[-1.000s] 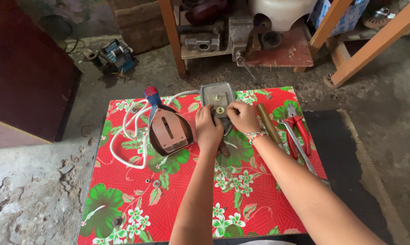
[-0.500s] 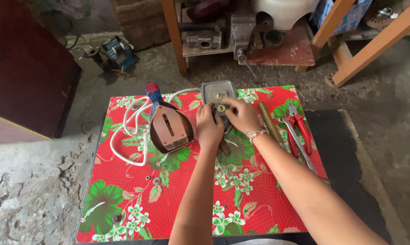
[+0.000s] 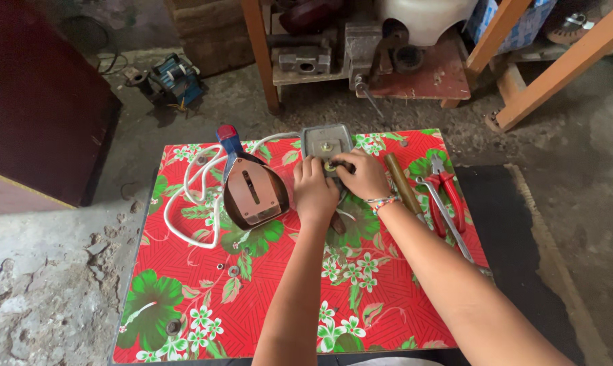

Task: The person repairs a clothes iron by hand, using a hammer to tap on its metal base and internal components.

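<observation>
Both hands rest on a grey metal iron soleplate (image 3: 325, 141) lying at the far middle of the table. My left hand (image 3: 314, 191) presses on its near end, fingers curled over the plate. My right hand (image 3: 362, 175) pinches a small round part at the plate's centre; beaded bracelets circle that wrist. To the left lies a brown iron housing (image 3: 253, 190) with a blue and red handle end, its white cord (image 3: 188, 203) looped beside it.
A red floral cloth (image 3: 205, 298) covers the table. A wooden-handled tool (image 3: 402, 181), red-handled pliers (image 3: 447, 193) and a long metal tool (image 3: 452, 230) lie at the right. A power tool (image 3: 173, 76) sits on the floor; a wooden bench with a vise (image 3: 367, 47) stands beyond.
The view has shifted slightly. Both hands stay on the soleplate, with the right fingers working at its centre part.
</observation>
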